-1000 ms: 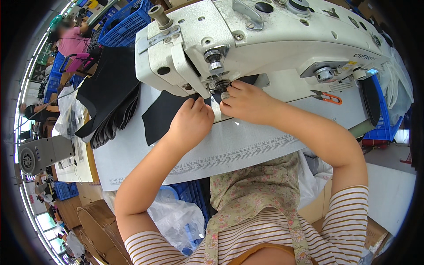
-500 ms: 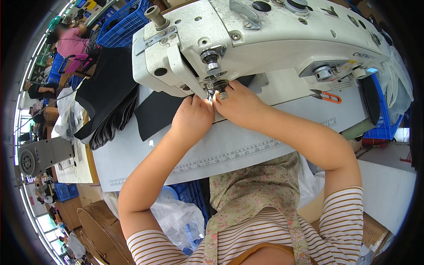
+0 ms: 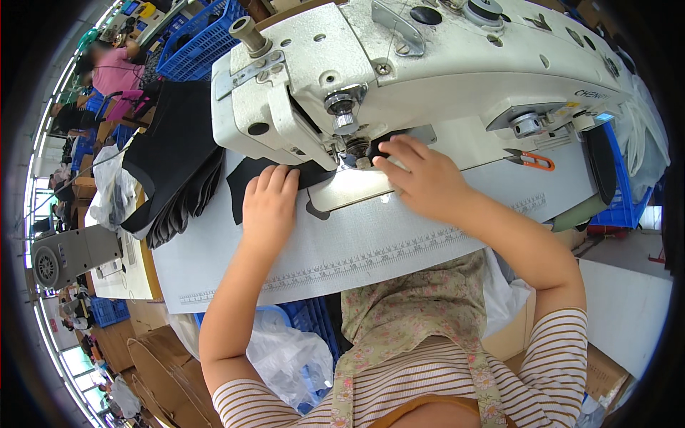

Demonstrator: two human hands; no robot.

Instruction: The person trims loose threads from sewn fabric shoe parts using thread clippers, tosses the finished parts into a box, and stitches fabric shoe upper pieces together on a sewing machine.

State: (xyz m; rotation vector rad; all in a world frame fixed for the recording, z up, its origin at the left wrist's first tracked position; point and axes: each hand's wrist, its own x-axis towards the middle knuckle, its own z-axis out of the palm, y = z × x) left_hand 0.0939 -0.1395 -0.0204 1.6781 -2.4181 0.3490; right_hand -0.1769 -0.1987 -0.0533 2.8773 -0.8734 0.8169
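A white sewing machine (image 3: 457,93) stands over a grey work surface (image 3: 357,246) with a ruler strip along it. My left hand (image 3: 270,207) lies flat on a black fabric piece (image 3: 242,187), left of the lit needle area (image 3: 347,167). Part of the black fabric reaches under the presser foot, and some dark cloth shows behind it. My right hand (image 3: 428,182) is just right of the needle area, fingers apart and nothing seen in them. Its fingertips are near the dark cloth, but I cannot tell whether they touch.
A stack of black cut pieces (image 3: 171,157) hangs over the left table edge. Orange-handled thread snips (image 3: 531,160) lie at the right. Blue crates (image 3: 200,46) stand at the back left and others at the right. A person in pink (image 3: 118,71) sits far left.
Both hands have parted from the needle. My left hand has moved left and flattened onto the fabric; my right has moved right with its fingers spread.
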